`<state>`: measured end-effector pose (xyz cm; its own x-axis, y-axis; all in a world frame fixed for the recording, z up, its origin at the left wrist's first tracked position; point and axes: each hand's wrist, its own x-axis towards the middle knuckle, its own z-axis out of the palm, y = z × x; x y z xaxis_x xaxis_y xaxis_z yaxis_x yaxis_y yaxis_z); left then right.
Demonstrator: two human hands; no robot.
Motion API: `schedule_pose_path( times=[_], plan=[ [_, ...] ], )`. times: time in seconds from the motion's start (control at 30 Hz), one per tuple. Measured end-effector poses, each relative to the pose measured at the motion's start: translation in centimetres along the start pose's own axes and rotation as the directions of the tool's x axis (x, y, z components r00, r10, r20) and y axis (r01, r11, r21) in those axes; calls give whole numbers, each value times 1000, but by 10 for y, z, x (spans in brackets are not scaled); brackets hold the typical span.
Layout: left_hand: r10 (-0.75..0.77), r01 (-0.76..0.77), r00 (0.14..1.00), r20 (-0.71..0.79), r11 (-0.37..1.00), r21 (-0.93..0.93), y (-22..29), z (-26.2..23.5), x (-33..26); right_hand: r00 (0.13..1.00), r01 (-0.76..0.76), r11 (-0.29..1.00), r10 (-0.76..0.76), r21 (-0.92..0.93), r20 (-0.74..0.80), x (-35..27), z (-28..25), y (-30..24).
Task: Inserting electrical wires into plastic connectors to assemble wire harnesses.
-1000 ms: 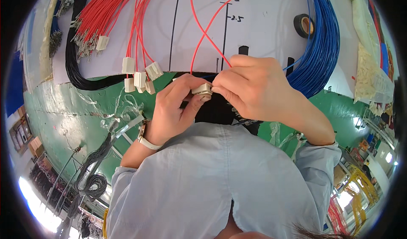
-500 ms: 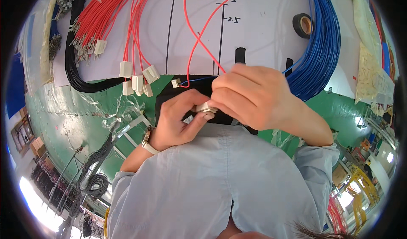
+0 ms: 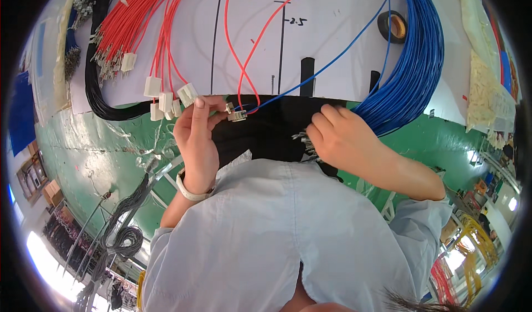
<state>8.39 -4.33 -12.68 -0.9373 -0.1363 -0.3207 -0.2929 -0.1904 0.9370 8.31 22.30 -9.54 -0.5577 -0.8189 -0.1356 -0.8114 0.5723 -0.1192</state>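
- My left hand (image 3: 197, 132) pinches a small white plastic connector (image 3: 237, 114) at frame centre, red and blue wires attached.
- My right hand (image 3: 341, 137) grips metal-tipped black wire ends (image 3: 303, 140).
- White paper sheet (image 3: 332, 40) with black lines covers the upper tabletop.

The left hand (image 3: 197, 132) pinches a small white connector (image 3: 237, 114); the right hand (image 3: 341, 137) touches black wires (image 3: 277, 132).

hands: were joined at the connector (image 3: 237, 114), now apart | left hand (image 3: 198, 135): alone pinches connector | right hand (image 3: 341, 137): moved right onto black wires (image 3: 288, 135) beside blue wire bundle (image 3: 413, 74) | blue wire (image 3: 332, 63): now in connector
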Motion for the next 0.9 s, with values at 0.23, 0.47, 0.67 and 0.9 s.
schedule_pose_path(
  times=[0.23, 0.47, 0.67, 0.9],
  plan=[
    [-84, 56, 986, -146, 981, -186, 19, -5, 0, 918, 105, 978, -26, 179, -396, 5, -17, -1],
    [133, -138, 988, -84, 989, -61, 7, 2, -13, 711, 130, 984, -5, 125, -703, 22, -27, 3],
    [506, -766, 638, 580, 497, 408, 14, 19, -8, 833, 116, 814, 232, 569, -502, 30, -38, 12],
    [489, -791, 598, 635, 487, 370, 19, 21, 2, 782, 79, 970, 83, 231, -618, 44, -48, 17]
  ],
)
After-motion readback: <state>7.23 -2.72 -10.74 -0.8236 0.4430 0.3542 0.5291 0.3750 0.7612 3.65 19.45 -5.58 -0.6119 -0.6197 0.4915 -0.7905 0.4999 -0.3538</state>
